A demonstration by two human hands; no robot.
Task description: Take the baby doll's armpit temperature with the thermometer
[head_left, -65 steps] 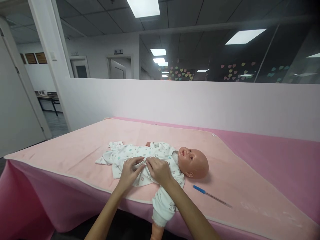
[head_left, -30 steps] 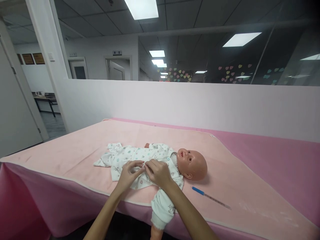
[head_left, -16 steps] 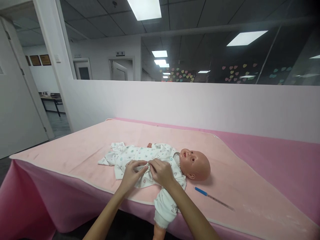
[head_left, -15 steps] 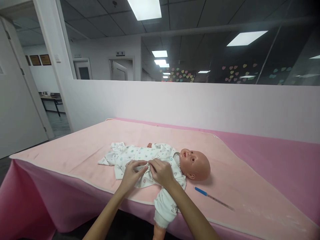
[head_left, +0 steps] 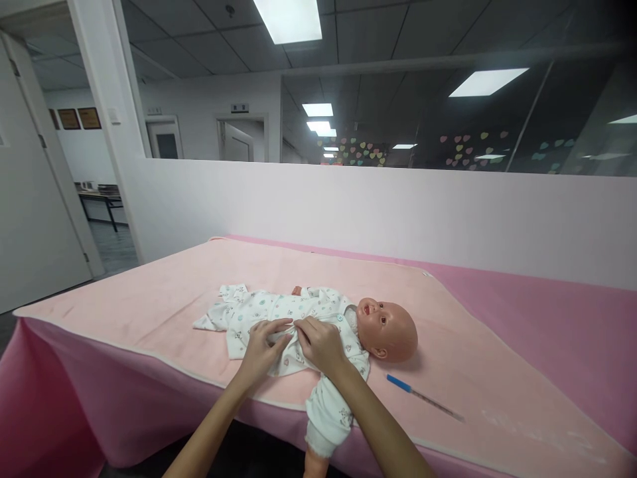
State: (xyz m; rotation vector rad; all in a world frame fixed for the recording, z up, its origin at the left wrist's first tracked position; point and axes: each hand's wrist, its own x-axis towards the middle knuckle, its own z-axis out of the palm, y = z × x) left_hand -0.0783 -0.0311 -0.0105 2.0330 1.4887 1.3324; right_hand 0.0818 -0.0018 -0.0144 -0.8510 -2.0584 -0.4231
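Observation:
A baby doll [head_left: 391, 332] lies on its back with its head to the right. It wears a white printed baby shirt [head_left: 313, 304] with a button near the neck. My left hand [head_left: 263, 348] pinches the shirt's front at the belly, thumb and fingers close together. Right beside it, my right hand [head_left: 321, 340] grips the same cloth, its fingertips almost meeting the left ones. What lies between the fingertips is too small to make out. One sleeved doll arm [head_left: 326, 418] hangs over the table's near edge, under my right forearm.
A thin stick with a blue handle [head_left: 399, 382], perhaps a thermometer, lies right of the doll. The peach mat [head_left: 164, 285] covers a pink cloth [head_left: 557, 312] on the table. Behind stands a white half wall [head_left: 388, 212] with glass above; a door [head_left: 40, 179] is at left.
My hands stay at the same spot on the shirt, with barely any finger movement. The view has shifted very slightly.

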